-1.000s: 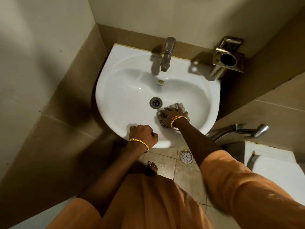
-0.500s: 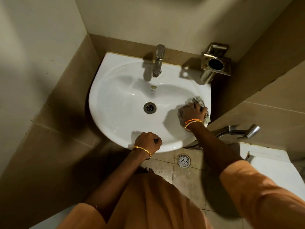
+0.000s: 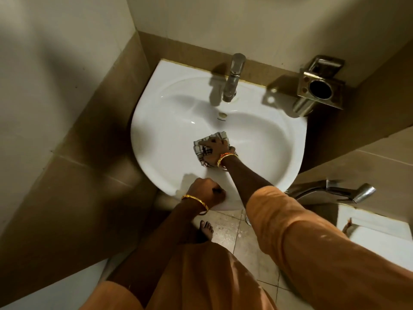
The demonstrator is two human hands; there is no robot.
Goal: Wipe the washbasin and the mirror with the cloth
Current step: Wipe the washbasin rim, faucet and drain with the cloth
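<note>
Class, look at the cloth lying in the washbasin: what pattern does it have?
The cloth is checked, dark lines on a pale ground, seen in the head view.

L hand fisted, lower centre; R hand fingers spread flat, centre; R arm extended from lower right.

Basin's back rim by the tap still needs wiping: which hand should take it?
Probably the right hand: it already presses the cloth in the washbasin bowl, in front of the tap. The left hand grips the front rim.
</note>
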